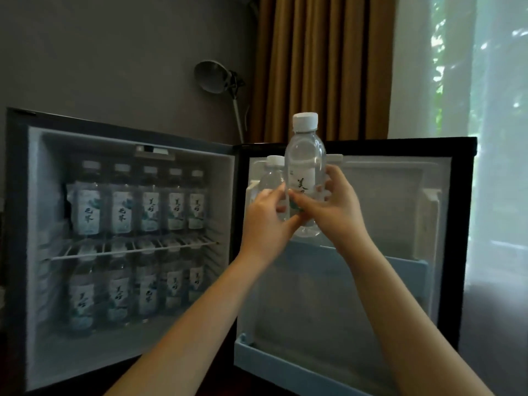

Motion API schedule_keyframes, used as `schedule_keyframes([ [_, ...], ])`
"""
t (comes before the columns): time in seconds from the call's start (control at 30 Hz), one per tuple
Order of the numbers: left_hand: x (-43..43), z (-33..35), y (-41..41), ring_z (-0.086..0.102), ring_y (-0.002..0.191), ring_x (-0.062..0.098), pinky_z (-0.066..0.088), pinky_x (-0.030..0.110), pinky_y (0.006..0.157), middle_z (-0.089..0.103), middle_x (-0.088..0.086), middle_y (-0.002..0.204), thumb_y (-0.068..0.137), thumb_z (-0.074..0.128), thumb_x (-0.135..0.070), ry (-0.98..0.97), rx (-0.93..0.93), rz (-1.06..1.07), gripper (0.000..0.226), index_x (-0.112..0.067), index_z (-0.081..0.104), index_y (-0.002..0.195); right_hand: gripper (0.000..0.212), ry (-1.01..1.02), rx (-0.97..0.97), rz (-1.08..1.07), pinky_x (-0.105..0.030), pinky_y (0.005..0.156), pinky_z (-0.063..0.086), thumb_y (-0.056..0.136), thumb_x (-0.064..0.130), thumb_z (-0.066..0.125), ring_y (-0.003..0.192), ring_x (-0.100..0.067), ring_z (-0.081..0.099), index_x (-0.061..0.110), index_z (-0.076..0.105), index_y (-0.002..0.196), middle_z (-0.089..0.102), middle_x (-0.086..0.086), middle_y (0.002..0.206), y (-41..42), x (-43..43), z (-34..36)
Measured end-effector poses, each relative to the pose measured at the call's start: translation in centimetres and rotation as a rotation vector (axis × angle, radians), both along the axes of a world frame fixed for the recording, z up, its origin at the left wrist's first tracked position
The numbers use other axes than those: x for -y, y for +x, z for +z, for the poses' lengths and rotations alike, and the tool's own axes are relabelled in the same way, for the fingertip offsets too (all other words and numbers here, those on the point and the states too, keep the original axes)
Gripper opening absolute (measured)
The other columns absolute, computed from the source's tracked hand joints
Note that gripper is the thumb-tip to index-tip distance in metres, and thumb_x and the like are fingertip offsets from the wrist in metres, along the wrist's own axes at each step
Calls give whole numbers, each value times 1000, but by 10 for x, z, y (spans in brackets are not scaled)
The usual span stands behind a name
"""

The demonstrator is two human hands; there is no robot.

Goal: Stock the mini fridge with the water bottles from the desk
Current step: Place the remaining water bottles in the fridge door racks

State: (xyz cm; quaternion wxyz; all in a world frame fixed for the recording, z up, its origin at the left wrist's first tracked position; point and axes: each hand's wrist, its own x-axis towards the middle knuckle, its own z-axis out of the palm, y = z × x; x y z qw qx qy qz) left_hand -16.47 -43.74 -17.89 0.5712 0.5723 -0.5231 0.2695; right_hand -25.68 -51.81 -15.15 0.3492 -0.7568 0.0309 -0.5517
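A clear water bottle (305, 164) with a white cap stands upright in front of the open fridge door (400, 212). My right hand (334, 207) grips its lower body from the right. My left hand (265, 215) curls round the lower part of that bottle from the left. Behind it, a second capped bottle (271, 175) stands upright in the door's upper shelf, partly hidden by my left hand. The mini fridge (37, 224) is open, with rows of several labelled bottles on its wire shelf (131, 250) and on its floor.
The door's lower blue shelf (405, 267) and bottom rail (274, 358) hold nothing visible. A metal desk lamp (213, 77) stands behind the fridge against the grey wall. Brown curtains (323, 67) and a sheer window curtain (471, 110) hang at the right.
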Motion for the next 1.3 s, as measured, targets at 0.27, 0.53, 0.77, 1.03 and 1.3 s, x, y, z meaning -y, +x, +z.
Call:
schedule_keyframes([
  [0.27,16,-19,12,51,78,1,41,3,71,50,-8,101,70,79,-28,-48,16,109,70,-9,51,130,67,63,-107,-112,-34,77,56,63,44,78,93,-15,63,18,50,117,65,1,100,17,21,-13],
  [0.53,19,-24,14,50,83,4,42,3,73,49,-9,100,70,79,-28,-46,50,94,67,-9,52,128,60,29,-236,-291,-43,82,52,64,52,71,96,-22,60,17,44,105,59,0,100,20,27,-14],
  [0.77,25,-29,10,51,91,6,46,17,80,50,-9,103,73,77,-28,-61,41,108,61,-9,55,126,63,49,-283,-341,-41,79,52,68,52,67,95,-24,59,13,45,111,60,-4,103,17,31,-14],
  [1.03,22,-31,10,50,86,2,44,10,75,51,-8,102,73,77,-26,-24,20,89,55,-11,56,122,64,-15,-214,-369,-36,82,45,77,43,65,106,-28,54,10,38,125,53,-10,121,19,31,-19],
  [1.3,4,-34,21,56,77,9,49,14,70,58,0,92,78,70,-2,-58,-107,45,35,-12,61,110,32,-275,286,-489,-25,80,37,78,5,60,93,-29,50,0,56,109,55,-16,101,17,6,-34],
])
